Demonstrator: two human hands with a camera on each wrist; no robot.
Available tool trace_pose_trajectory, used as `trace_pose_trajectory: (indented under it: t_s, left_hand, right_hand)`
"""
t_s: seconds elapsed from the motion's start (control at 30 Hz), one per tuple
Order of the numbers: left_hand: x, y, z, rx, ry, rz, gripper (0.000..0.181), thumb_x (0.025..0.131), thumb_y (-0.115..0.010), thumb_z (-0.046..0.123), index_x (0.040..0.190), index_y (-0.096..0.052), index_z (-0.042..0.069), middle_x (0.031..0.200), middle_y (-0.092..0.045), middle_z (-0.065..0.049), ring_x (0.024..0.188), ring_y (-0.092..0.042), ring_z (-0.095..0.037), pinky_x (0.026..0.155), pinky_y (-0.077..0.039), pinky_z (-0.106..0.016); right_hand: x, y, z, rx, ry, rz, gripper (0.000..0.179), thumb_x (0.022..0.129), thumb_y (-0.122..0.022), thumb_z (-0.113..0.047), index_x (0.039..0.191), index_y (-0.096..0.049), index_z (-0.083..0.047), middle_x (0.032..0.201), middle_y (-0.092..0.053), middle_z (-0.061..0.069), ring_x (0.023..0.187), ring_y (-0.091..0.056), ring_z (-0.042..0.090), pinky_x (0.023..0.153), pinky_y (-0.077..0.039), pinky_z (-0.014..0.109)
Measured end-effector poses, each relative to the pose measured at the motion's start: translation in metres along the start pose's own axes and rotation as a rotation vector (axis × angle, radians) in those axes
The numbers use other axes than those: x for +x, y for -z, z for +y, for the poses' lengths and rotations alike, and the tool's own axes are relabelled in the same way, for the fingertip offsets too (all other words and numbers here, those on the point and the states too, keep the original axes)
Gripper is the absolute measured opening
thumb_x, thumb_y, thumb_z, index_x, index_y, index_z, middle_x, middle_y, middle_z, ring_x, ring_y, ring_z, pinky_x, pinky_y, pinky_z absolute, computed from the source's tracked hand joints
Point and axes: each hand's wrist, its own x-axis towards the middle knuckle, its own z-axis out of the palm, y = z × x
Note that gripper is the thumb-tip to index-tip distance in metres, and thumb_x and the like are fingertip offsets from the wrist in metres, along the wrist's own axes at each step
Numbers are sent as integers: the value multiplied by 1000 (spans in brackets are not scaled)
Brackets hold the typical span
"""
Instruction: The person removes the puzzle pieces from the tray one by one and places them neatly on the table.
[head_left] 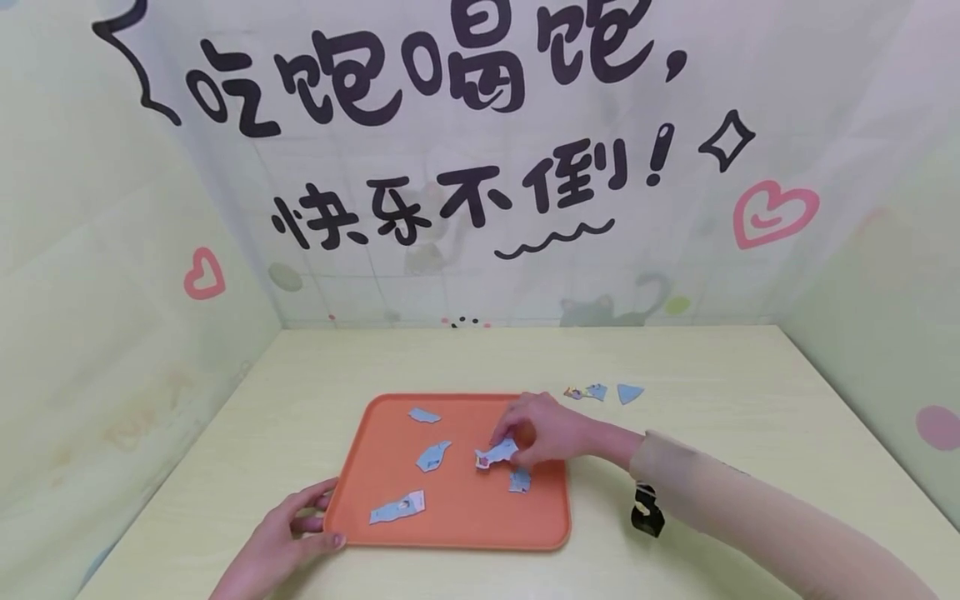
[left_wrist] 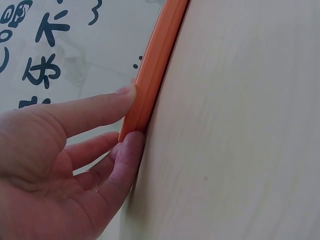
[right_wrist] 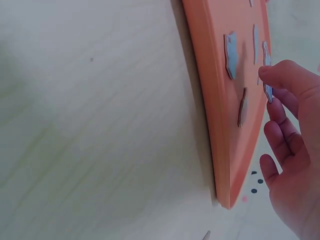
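Note:
An orange tray (head_left: 465, 521) lies on the table with several irregular light blue card pieces on it. My left hand (head_left: 281, 529) grips its near left corner; the left wrist view shows thumb and fingers on either side of the orange rim (left_wrist: 150, 80). Over the tray's right half, my right hand (head_left: 547, 425) pinches a light blue card piece (head_left: 501, 452) with a small reddish print. That piece (right_wrist: 268, 94) appears edge-on between thumb and fingers in the right wrist view. Just below it lies a small blue piece (head_left: 520, 481).
Other pieces on the tray are a narrow one (head_left: 424, 415) at the back, a curved one (head_left: 433, 456) mid-left and a long one (head_left: 397, 507) near the front. Behind the tray's right side, a printed piece (head_left: 596, 392) and a blue triangle (head_left: 630, 393) lie on the table.

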Motion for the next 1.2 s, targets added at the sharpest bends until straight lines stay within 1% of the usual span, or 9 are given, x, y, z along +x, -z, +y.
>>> trace_pose_trajectory:
  t_s: [0.2,0.33,0.47,0.57,0.63,0.7,0.87,0.97,1.2]
  left_hand:
    - [0,0,-1,7,-1,0,81,77,-83,15,147,-44,4,126,-58,-11,103,-63,-18,82,-49,-25]
    - [-1,0,-2,11,-10,2,81,77,-84,16,147,-44,4,126,-58,-11,103,-64,-18,81,-50,-23]
    - [-2,0,-3,10,-17,0,82,76,-84,17,147,-44,4,125,-58,-10,103,-64,-18,79,-50,-21]
    - [-2,0,-3,10,-19,2,82,76,-85,18,147,-44,5,125,-58,-10,103,-64,-17,79,-49,-21]
    - [-2,0,-3,12,-20,2,83,76,-85,18,147,-45,5,125,-58,-10,103,-64,-17,79,-50,-22]
    - [-2,0,-3,15,-21,5,83,76,-85,19,147,-45,5,125,-58,-10,103,-64,-17,79,-49,-22]
    - [-1,-1,-2,20,-18,7,82,76,-85,19,147,-45,5,125,-59,-10,104,-64,-18,81,-49,-23]
    - [-1,-1,-2,24,-13,10,82,76,-85,19,147,-45,4,125,-59,-10,104,-64,-19,82,-50,-25]
    - [0,-1,-2,27,-12,12,83,77,-84,19,147,-44,5,126,-59,-10,105,-64,-19,82,-50,-24]
  right_hand:
    - [-7,9,4,33,-31,53,26,81,-76,-20,106,-76,-28,103,-70,-17,101,-54,10,90,-39,33]
    - [-13,13,9,51,-43,85,27,82,-77,-18,106,-75,-29,99,-67,-14,97,-53,11,88,-37,33]
    - [-20,21,13,40,-41,133,27,81,-78,-18,106,-75,-27,97,-67,-11,95,-54,12,87,-38,32]
    - [-25,27,18,50,-45,167,27,81,-77,-16,106,-75,-25,97,-67,-10,94,-55,19,85,-40,33]
    - [-28,32,21,65,-50,188,27,80,-77,-14,105,-75,-24,97,-67,-9,95,-56,24,85,-42,37]
    - [-31,35,27,72,-64,208,27,80,-77,-13,105,-75,-24,98,-67,-8,96,-56,26,85,-42,39]
    - [-40,44,40,76,-104,257,27,81,-78,-14,106,-75,-25,101,-68,-6,100,-56,21,86,-42,43]
    - [-46,48,47,102,-123,284,26,81,-78,-13,106,-75,-23,101,-68,-4,100,-56,19,86,-44,46]
    - [-62,56,69,77,-157,367,26,81,-79,-11,106,-76,-19,102,-68,-1,100,-58,26,87,-45,48]
